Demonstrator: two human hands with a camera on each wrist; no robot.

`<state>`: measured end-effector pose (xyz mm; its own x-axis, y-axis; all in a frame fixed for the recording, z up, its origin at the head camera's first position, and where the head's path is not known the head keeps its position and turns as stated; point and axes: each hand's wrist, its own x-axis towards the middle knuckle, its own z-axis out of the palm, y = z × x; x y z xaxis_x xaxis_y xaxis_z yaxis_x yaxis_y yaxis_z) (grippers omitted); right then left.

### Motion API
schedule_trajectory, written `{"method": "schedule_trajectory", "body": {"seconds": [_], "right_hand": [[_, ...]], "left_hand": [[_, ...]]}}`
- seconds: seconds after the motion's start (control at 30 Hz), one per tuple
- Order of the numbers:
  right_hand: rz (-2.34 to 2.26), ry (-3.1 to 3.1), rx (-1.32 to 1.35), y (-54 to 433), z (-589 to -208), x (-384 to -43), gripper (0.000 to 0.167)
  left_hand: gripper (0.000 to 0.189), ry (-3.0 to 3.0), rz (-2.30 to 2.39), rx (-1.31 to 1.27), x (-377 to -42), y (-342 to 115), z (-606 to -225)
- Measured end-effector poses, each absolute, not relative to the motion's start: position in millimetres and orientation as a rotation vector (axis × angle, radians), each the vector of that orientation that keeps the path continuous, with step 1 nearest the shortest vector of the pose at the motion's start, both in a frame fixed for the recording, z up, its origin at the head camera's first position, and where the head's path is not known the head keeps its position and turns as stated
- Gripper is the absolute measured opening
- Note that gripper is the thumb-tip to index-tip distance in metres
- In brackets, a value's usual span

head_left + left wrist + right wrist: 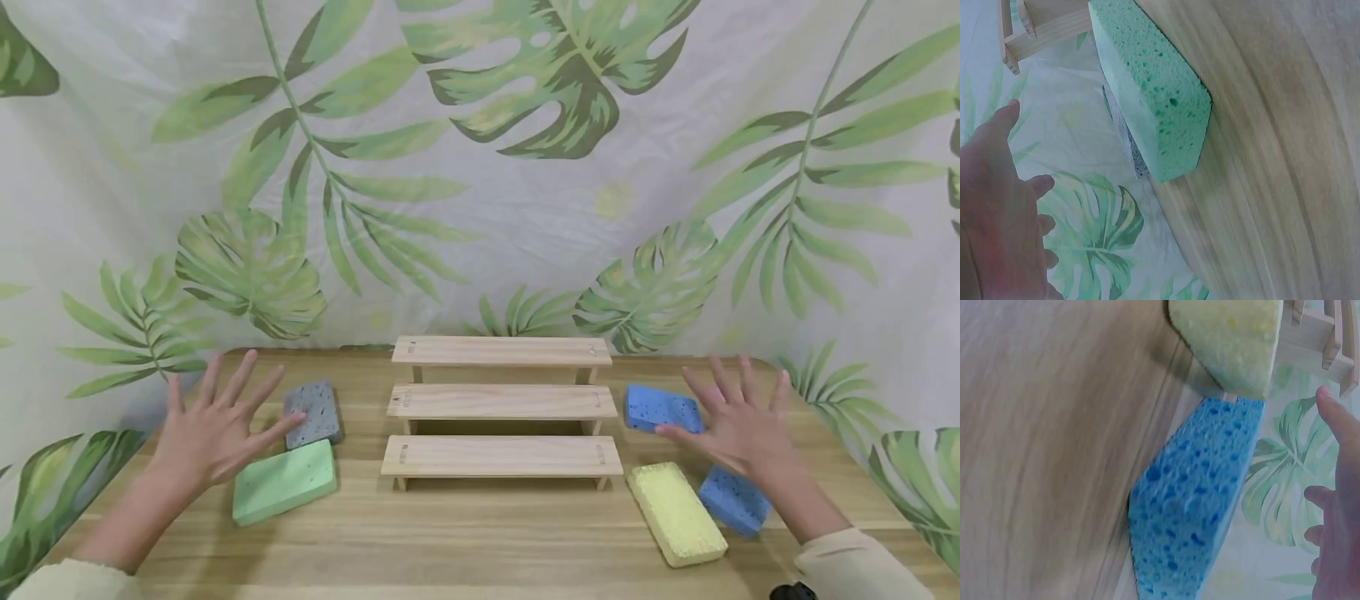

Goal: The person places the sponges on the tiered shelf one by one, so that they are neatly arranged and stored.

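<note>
My left hand (pixel 212 431) is held over the left side of the table, fingers spread wide. Its thumb overlaps a grey sponge (pixel 318 408) in the head view, and a green sponge (pixel 287 482) lies just in front of that. On the other side, my right hand (pixel 742 425) is spread too, with its thumb tip by a blue sponge (pixel 660 408). A second blue sponge (pixel 735 500) lies below that palm, beside a yellow sponge (pixel 677 514). A bit of pink shows between the right fingers, mostly hidden. Neither hand holds anything.
A three-tier wooden step rack (pixel 501 456) stands in the middle of the wooden table (pixel 480 542), between the two groups of sponges. Behind the table hangs a leaf-patterned cloth (pixel 525 225). A small black object (pixel 792 592) shows at the bottom right, near the sleeve.
</note>
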<state>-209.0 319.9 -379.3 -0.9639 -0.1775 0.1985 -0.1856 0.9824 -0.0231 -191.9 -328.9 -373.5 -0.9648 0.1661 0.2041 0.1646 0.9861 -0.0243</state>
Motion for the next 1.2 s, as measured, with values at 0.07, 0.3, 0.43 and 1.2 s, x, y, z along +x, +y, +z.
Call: {"method": "schedule_trajectory", "body": {"seconds": [0.07, 0.3, 0.43, 1.2], "right_hand": [[0.067, -2.935, 0.278, 316.2, -379.1, -209.2, 0.098], [0.078, -2.915, 0.307, 305.2, -379.6, -209.0, 0.100], [0.079, -2.885, 0.343, 299.5, -379.9, -209.2, 0.099], [0.267, -2.913, 0.454, 260.4, -371.9, -216.3, 0.096]], "left_hand": [[0.085, -2.929, 0.011, -0.254, -191.2, -326.1, -373.6], [0.086, -2.946, -0.007, -0.285, -190.4, -319.6, -373.9], [0.086, -2.955, -0.025, -0.287, -190.2, -316.0, -374.7], [0.084, -2.960, -0.259, -0.384, -197.2, -300.6, -384.1]]}}
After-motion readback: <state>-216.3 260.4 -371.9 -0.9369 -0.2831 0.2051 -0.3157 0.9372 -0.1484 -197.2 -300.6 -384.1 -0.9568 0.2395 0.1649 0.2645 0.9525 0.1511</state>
